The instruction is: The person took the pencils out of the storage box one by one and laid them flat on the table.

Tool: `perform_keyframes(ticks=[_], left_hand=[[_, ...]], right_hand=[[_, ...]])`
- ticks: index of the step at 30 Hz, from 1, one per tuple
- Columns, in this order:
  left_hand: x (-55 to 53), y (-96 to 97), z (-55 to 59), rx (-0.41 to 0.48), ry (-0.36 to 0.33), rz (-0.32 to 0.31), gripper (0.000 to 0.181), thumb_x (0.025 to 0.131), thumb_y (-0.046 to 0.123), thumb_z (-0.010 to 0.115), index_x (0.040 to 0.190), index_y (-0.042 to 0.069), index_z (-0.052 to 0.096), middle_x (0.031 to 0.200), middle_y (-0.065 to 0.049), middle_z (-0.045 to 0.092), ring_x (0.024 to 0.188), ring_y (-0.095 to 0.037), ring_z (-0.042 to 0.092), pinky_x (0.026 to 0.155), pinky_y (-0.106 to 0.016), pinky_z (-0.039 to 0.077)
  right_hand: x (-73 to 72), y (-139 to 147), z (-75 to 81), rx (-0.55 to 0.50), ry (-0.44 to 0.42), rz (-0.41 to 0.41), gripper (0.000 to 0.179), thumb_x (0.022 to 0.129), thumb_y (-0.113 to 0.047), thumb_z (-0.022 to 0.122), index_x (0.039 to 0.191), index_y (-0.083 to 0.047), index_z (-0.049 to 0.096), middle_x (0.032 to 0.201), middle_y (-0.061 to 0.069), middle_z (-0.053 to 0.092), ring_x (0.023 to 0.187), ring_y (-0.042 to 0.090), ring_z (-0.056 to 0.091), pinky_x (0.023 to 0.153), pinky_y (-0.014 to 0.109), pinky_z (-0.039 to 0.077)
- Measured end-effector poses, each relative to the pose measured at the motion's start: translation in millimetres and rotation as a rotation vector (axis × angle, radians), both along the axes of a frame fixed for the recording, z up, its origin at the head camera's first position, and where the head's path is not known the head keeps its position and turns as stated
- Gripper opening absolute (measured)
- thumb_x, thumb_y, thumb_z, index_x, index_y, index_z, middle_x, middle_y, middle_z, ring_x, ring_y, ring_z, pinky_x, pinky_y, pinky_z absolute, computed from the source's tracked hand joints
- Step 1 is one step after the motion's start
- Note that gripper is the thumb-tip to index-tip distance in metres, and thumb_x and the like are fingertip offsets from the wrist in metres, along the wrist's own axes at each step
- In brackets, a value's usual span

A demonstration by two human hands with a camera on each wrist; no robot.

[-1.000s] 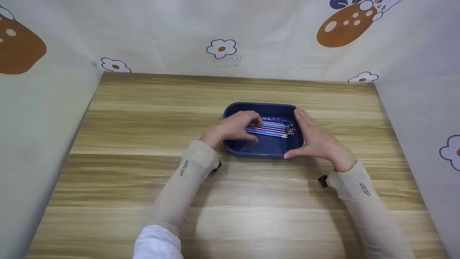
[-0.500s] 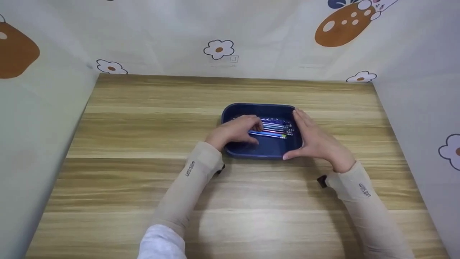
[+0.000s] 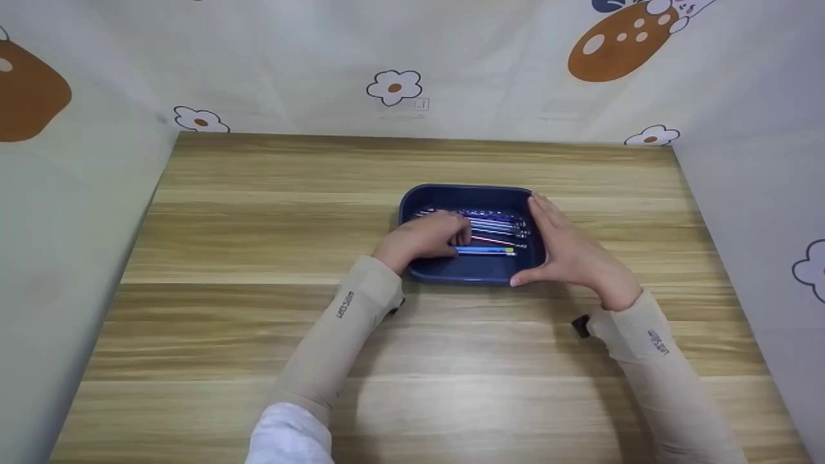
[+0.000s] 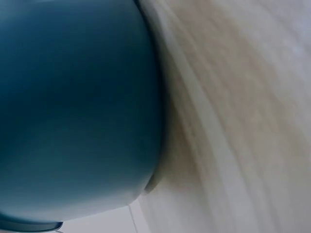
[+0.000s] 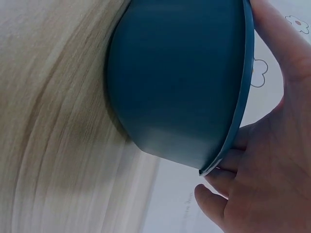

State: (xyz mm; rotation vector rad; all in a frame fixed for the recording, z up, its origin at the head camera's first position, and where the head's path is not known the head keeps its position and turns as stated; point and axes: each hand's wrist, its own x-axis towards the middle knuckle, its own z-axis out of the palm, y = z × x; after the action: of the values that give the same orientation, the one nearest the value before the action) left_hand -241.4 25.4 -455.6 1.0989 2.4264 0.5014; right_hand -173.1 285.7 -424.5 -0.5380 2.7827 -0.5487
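A dark blue rectangular bin (image 3: pixel 480 279) stands on the table with several slim pencils (image 3: pixel 493 227) lying lengthwise inside. My left hand (image 3: pixel 428 235) reaches over its left side, fingers curled, and pinches a blue pencil (image 3: pixel 483 250) with a yellow end, lying nearer the front than the others. The fingers cover that pencil's left part. My right hand (image 3: pixel 573 258) grips the bin's right end, thumb at the front corner and fingers at the back corner. In the right wrist view, the right hand (image 5: pixel 272 170) is at the rim of the bin (image 5: pixel 180 82). The left wrist view shows only the bin's outer wall (image 4: pixel 77 107).
The wood-grain table (image 3: pixel 258 212) extends around the bin. Pale sheets printed with flowers (image 3: pixel 394 87) and orange shapes (image 3: pixel 622 45) rise along its back and both sides.
My left hand has come lower and slightly toward the front inside the bin, its thumb closing in. The blue pencil has shifted toward the front, apart from the others. My right hand stays put.
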Motion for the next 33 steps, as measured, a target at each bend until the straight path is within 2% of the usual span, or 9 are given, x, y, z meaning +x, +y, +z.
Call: perform_keyframes(ticks=[6, 14, 26, 33], left_hand=[[0.5, 1.1, 0.2, 0.003, -0.003, -0.014, 0.019, 0.089, 0.008, 0.070, 0.107, 0.006, 0.066, 0.106, -0.008, 0.070, 0.098, -0.019, 0.066, 0.088, -0.031, 0.054], [-1.0, 1.6, -0.2, 0.018, -0.040, -0.012, 0.016, 0.090, 0.007, 0.070, 0.105, 0.007, 0.066, 0.102, -0.007, 0.070, 0.094, -0.018, 0.065, 0.086, -0.030, 0.054], [-2.3, -2.4, 0.0, 0.108, -0.102, -0.014, 0.012, 0.092, 0.008, 0.066, 0.104, 0.007, 0.066, 0.102, -0.007, 0.070, 0.095, -0.018, 0.066, 0.087, -0.030, 0.054], [-1.9, -4.7, 1.3, 0.170, -0.124, 0.007, 0.014, 0.091, 0.004, 0.063, 0.104, 0.008, 0.066, 0.101, -0.007, 0.070, 0.092, -0.017, 0.065, 0.084, -0.028, 0.054]], right_hand=[[0.7, 1.2, 0.1, -0.002, -0.003, -0.004, 0.141, 0.062, -0.065, 0.084, 0.158, 0.002, 0.006, 0.166, 0.023, 0.006, 0.155, 0.039, 0.007, 0.123, 0.056, 0.016], [1.1, 1.7, 0.1, -0.004, -0.005, -0.011, 0.141, 0.062, -0.066, 0.084, 0.158, 0.002, 0.006, 0.167, 0.022, 0.006, 0.155, 0.038, 0.007, 0.123, 0.056, 0.017], [1.1, 0.4, 1.3, -0.008, -0.034, -0.026, 0.141, 0.062, -0.068, 0.082, 0.159, -0.002, 0.004, 0.167, 0.020, 0.003, 0.155, 0.037, 0.005, 0.123, 0.057, 0.016], [0.5, -0.3, 1.4, 0.007, -0.053, -0.036, 0.141, 0.063, -0.069, 0.081, 0.160, -0.004, 0.002, 0.168, 0.018, 0.001, 0.156, 0.037, 0.004, 0.123, 0.056, 0.016]])
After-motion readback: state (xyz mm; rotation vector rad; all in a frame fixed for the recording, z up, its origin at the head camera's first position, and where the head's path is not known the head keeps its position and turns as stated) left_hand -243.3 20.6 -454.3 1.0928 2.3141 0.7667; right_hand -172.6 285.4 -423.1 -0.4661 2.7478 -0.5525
